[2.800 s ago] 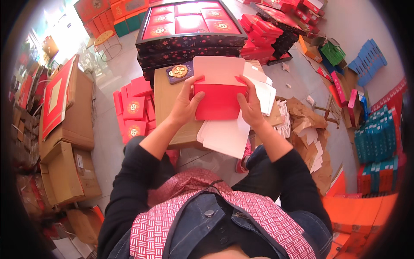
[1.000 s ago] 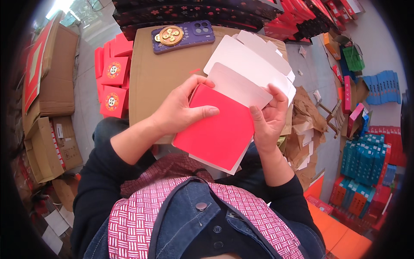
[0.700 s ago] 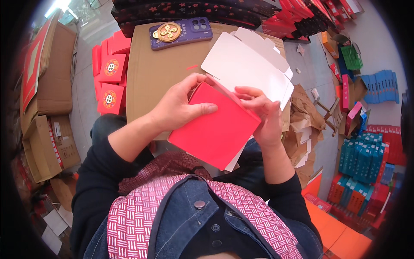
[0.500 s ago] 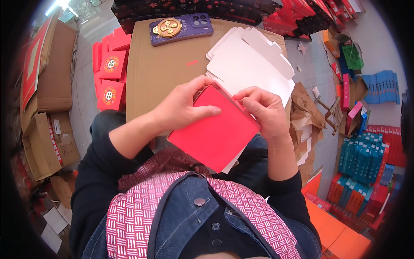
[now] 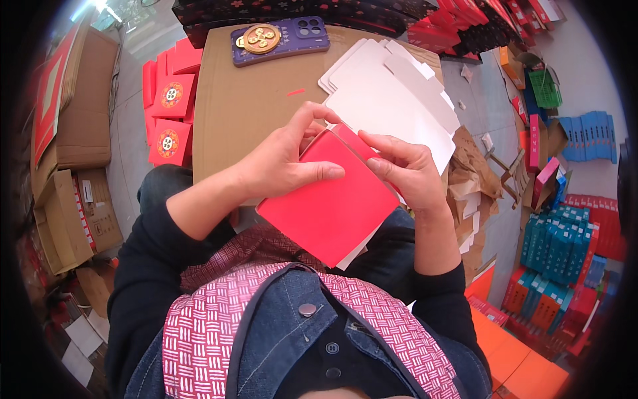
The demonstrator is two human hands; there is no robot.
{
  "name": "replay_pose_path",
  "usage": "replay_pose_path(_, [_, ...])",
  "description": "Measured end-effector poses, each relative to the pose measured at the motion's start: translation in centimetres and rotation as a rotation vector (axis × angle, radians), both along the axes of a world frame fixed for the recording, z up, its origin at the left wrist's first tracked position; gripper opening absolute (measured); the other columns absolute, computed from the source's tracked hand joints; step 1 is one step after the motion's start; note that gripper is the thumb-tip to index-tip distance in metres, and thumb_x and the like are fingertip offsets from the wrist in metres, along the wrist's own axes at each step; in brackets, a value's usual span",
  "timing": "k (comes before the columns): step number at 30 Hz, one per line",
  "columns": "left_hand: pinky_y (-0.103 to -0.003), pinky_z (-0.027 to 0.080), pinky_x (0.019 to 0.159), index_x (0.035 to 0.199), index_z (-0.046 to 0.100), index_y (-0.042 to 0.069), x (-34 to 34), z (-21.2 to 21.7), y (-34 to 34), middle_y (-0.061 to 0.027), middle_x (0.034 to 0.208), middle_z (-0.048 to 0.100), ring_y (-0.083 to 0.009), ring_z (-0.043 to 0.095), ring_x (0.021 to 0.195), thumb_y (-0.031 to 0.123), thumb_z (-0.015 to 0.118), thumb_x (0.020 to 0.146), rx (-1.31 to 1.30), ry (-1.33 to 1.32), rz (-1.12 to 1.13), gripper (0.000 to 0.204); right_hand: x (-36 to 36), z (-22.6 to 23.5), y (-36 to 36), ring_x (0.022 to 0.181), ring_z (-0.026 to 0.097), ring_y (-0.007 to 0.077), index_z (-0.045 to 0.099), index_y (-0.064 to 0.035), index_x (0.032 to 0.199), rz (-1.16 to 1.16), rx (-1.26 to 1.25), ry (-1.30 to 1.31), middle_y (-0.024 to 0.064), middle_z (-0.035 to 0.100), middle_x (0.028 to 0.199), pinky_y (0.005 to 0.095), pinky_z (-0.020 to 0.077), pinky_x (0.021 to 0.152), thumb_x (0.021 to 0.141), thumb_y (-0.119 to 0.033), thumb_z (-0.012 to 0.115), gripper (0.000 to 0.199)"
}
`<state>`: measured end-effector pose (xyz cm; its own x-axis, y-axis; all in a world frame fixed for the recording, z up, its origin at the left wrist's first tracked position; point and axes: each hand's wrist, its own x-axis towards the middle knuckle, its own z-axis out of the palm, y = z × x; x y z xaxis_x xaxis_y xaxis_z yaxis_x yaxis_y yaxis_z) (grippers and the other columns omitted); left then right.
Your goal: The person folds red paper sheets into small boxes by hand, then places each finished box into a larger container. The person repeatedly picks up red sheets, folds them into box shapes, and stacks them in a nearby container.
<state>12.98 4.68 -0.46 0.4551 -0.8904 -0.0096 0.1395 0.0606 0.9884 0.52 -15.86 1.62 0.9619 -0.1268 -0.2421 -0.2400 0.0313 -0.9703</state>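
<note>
While the red card blank (image 5: 330, 199) is held over the lap, just near of the desk (image 5: 246, 106), it is only partly formed: its broad face remains flat and a narrow side panel at the far edge has been raised, so the folding appears to be at an early stage. The left hand (image 5: 282, 163) is clamped on the blank's left far corner, thumb lying across the red face and fingers curled behind. The right hand (image 5: 405, 169) pinches the raised far-right edge, fingertips pressed together on the fold. Remaining flaps and the closing of the box look yet to be done; a white underside shows at the near edge. On the desk, far right, lies a stack of white blanks (image 5: 392, 100) awaiting folding; a purple phone (image 5: 279, 40) lies at the far edge. Finished red boxes (image 5: 171, 110) stand on the floor to the left.
</note>
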Motion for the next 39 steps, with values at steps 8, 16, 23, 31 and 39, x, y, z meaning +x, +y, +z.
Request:
replay_pose_path(8, [-0.037,0.045,0.094,0.115,0.055,0.011,0.6,-1.0,-0.4,-0.0131,0.121,0.048,-0.0265,0.054,0.11,0.014,0.071,0.083,-0.119,-0.317,0.051,0.036,0.2,0.1,0.1,0.1,0.06,0.0127,0.064,-0.0008,0.119,0.037,-0.044,-0.103,0.0094,0.065,0.113,0.0248,0.048,0.087,0.085,0.002,0.063,0.034])
replay_pose_path(16, [-0.038,0.042,0.098,0.109,0.061,0.013,1.0,-0.3,-0.6,-0.0138,0.127,0.045,-0.0289,0.048,0.118,0.012,0.071,0.081,-0.046,-0.487,-0.018,0.03,0.3,-0.2,-0.2,0.101,0.06,0.0135,0.065,-0.0007,0.117,0.042,-0.048,-0.077,0.0097,0.065,0.113,0.0247,0.0475,0.088,0.085,0.001,0.062,0.032])
replay_pose_path(23, [-0.038,0.04,0.1,0.109,0.063,0.011,1.1,-0.2,-0.6,-0.0121,0.131,0.044,-0.0269,0.046,0.122,0.007,0.069,0.082,-0.047,-0.459,-0.054,0.028,0.2,-1.0,-0.9,0.1,0.06,0.0134,0.066,-0.0011,0.116,0.057,0.009,-0.114,0.0095,0.066,0.111,0.0252,0.0478,0.086,0.084,0.002,0.062,0.032])
replay_pose_path(31, [-0.041,0.034,0.105,0.105,0.057,0.011,1.3,0.0,-1.0,-0.0137,0.135,0.038,-0.0299,0.039,0.127,0.015,0.07,0.082,-0.012,-0.463,-0.16,0.027,0.4,-1.5,-0.5,0.099,0.06,0.0135,0.067,-0.0014,0.115,0.065,0.022,-0.11,0.0097,0.065,0.112,0.0249,0.0474,0.086,0.082,0.004,0.062,0.033])
replay_pose_path(39, [-0.041,0.032,0.106,0.103,0.052,0.01,1.3,-0.2,-0.9,-0.0148,0.137,0.035,-0.0303,0.035,0.13,0.018,0.071,0.081,-0.042,-0.49,-0.121,0.03,0.5,-1.4,-1.1,0.103,0.06,0.0157,0.068,-0.001,0.112,0.12,0.006,-0.161,0.01,0.064,0.112,0.0268,0.0473,0.089,0.08,0.006,0.061,0.034])
